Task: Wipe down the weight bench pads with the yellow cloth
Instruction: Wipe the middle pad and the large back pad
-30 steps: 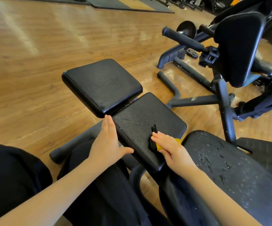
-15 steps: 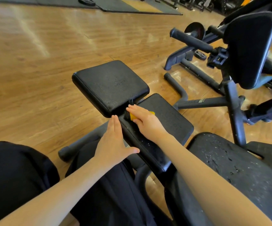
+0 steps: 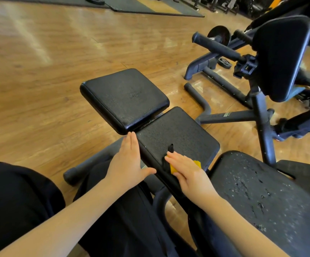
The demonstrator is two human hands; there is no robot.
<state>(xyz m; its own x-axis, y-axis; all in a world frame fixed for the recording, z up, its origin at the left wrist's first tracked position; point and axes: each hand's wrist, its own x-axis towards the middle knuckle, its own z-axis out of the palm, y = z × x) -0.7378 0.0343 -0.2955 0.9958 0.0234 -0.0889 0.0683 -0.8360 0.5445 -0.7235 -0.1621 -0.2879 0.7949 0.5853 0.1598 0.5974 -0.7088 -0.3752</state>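
Observation:
The bench has a far black pad [image 3: 124,98], a middle black pad [image 3: 183,134] and a near pad [image 3: 261,191] speckled with droplets. My right hand [image 3: 189,173] lies flat, fingers straight, pressing the yellow cloth [image 3: 174,168] onto the near end of the middle pad. Most of the cloth is hidden under the palm; a black strip [image 3: 170,151] pokes out past the fingertips. My left hand [image 3: 128,164] rests open against the middle pad's left edge, thumb spread along its side.
Another black machine [image 3: 278,58] with a padded rest, a handle bar [image 3: 215,46] and a steel frame stands to the right. Weight plates [image 3: 224,62] lie on the wooden floor behind it. My dark-clothed legs [image 3: 20,201] fill the lower left.
My right hand slid the cloth from the pad's far left corner back to its near end. The left hand stayed on the pad's edge.

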